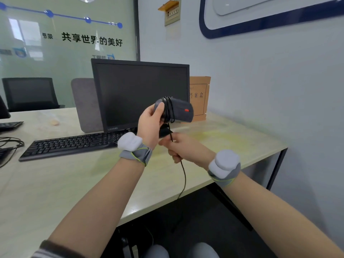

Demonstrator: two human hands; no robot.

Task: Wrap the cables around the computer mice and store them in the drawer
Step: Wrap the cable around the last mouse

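A dark grey computer mouse [181, 111] with a red scroll wheel is held up in front of the monitor. My left hand [149, 123] grips its rear end, thumb on top. Several turns of black cable [168, 109] circle the mouse's middle. The loose cable drops from the mouse into my right hand [179, 147], which pinches it just below, and then hangs down past the desk edge. No drawer is in view.
A black monitor [139, 94] and keyboard [74, 143] stand on the pale desk [55, 183]. A brown file box [200, 97] leans by the wall behind the mouse. More cables [9, 146] and a second keyboard lie at the far left. The desk's front edge runs under my forearms.
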